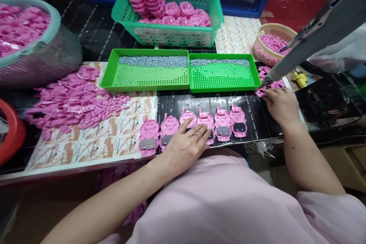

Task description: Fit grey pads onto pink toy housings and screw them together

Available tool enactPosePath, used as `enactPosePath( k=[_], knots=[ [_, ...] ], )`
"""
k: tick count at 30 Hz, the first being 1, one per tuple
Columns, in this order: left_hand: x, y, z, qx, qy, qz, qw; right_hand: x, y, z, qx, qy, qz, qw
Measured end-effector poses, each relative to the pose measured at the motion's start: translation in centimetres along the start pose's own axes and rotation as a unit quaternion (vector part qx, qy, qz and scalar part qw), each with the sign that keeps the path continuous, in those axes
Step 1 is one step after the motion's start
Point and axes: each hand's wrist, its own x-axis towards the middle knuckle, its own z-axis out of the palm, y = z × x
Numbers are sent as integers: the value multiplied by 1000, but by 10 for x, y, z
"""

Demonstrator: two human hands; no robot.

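A row of several pink plastic toy casings point(222, 124), shaped like small walkie-talkies with stub antennas and grey or black panels, lies along the table's front edge. My left hand point(187, 141) rests over the middle ones, fingers stretched out, partly covering them. To the right, my right hand point(281, 105) has its fingertips closed on a small pink plastic part point(260, 92). Just above those fingers is the lower tip of a long grey tool point(309, 38), which slants in from the upper right. Its tip and the held part are partly hidden.
Two green trays point(145, 85) hold small silvery pieces. Behind them stands a green basket point(171, 32) of round pink parts. Loose pink pieces point(77, 103) lie heaped at left beside a large tub point(54, 51). A cream basket point(257, 47) and yellow object point(299, 79) are at right.
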Motion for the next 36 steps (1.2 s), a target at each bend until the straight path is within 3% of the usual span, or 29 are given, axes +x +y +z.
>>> enactPosePath(
  k=[4, 9, 12, 15, 17, 20, 22, 25, 30, 36],
  knots=[
    [2, 0, -3, -2, -4, -2, 1000, -3, 4, 10, 5, -31, -6, 1000],
    [0, 0, -9, -21, -12, -19, 1000, -15, -2, 1, 23, -56, -17, 998],
    [-9, -3, -14, -23, -11, -38, 999, -19, -6, -8, 18, -35, 6, 999],
    [-24, -7, -17, -23, -15, -63, 998, -17, -25, -21, 71, 11, 28, 997],
    [-33, -8, -19, -21, -20, -78, 997, -14, -51, -30, 173, 33, -13, 984],
    [-42, -8, -18, -17, -29, -92, 995, -3, -103, -37, 302, 50, -153, 940],
    [-45, -7, -17, -10, -31, -95, 995, 7, -137, -34, 314, 29, -236, 919],
    [-46, -6, -13, 5, -27, -86, 996, 23, -171, -23, 271, 4, -293, 917],
    [-49, -9, -4, 32, 10, -63, 997, 37, -185, -11, 193, -16, -355, 915],
    [-51, -11, -1, 45, 18, -57, 997, 35, -195, -30, 60, -39, -395, 916]
  ],
)
